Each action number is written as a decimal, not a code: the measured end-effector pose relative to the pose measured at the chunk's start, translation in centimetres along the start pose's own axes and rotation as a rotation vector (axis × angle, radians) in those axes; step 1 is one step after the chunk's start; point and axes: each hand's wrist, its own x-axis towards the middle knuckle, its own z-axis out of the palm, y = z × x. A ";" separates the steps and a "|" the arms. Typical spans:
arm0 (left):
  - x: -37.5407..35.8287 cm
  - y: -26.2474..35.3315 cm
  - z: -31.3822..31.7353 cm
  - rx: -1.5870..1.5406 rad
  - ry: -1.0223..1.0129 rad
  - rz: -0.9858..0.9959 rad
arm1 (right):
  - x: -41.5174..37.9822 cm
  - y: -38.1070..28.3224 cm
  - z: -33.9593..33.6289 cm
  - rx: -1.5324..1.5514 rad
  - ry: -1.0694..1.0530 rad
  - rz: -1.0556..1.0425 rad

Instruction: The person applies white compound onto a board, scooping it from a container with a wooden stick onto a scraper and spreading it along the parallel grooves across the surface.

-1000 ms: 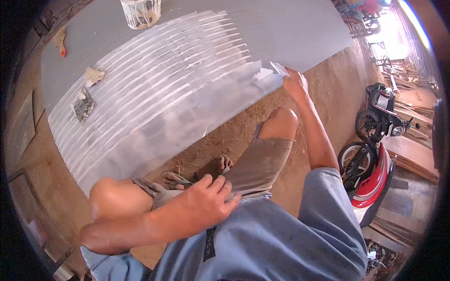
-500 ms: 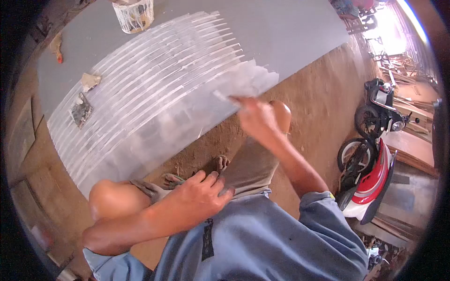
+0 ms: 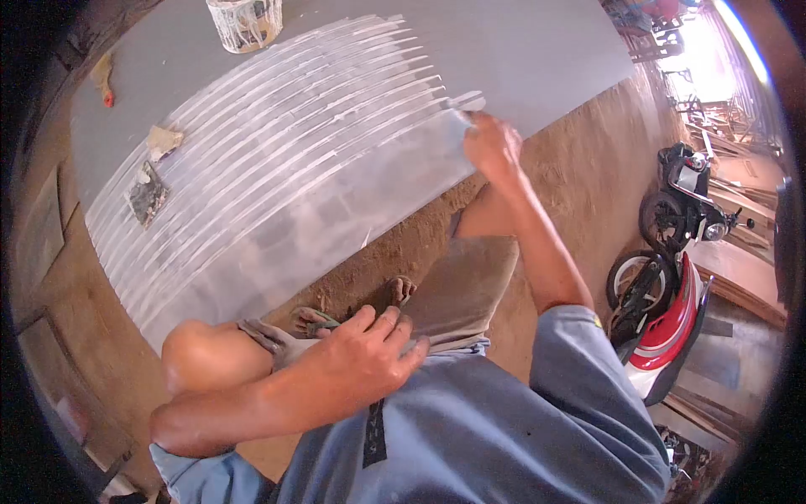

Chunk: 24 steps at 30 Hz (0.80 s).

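Observation:
My right hand [image 3: 494, 149] is closed round a small flat spreader [image 3: 458, 111], partly hidden by the fingers. Its pale end is at the wet white coating, near the right end of the streaks. Under it lies a large grey sheet [image 3: 529, 59], covered on its left and near parts with white coating [image 3: 294, 126] drawn into long ridges; the near edge is smeared thin. My left hand [image 3: 363, 353] rests by my lap with its fingers loosely bent and apart, holding nothing visible.
On the sheet stand a paste-streaked bucket [image 3: 245, 23], a pale scrap [image 3: 164, 141], a dark stained piece [image 3: 148, 197] and a red-tipped wooden-looking piece [image 3: 104, 82]. Motorcycles [image 3: 659, 311] and stacked boards [image 3: 743, 269] are at the right, on an earthen floor [image 3: 579, 168].
My right hand has moved away from me and to the right with the spreader. The broad white smear near the right end has shrunk to a narrow strip. My left hand stays put.

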 end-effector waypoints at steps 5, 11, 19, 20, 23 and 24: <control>0.4 -0.1 0.7 0.020 -0.044 -0.029 | -6.8 -5.6 -0.9 0.091 -0.063 -0.234; 0.7 -1.2 3.8 0.027 0.163 -0.051 | -6.4 -0.2 -4.3 0.417 -0.153 -0.033; 2.1 -1.4 1.9 0.007 0.065 -0.038 | 1.7 13.7 1.1 -0.002 0.078 -0.073; 2.1 -1.0 1.7 -0.003 0.084 -0.030 | -0.1 12.3 1.0 0.014 0.057 -0.091; 2.3 -0.7 1.0 -0.052 -0.083 -0.051 | -5.0 6.3 -0.4 -0.078 -0.134 -0.066; 2.4 -0.7 0.8 -0.057 -0.085 -0.047 | -7.1 4.0 -1.4 -0.022 -0.134 -0.078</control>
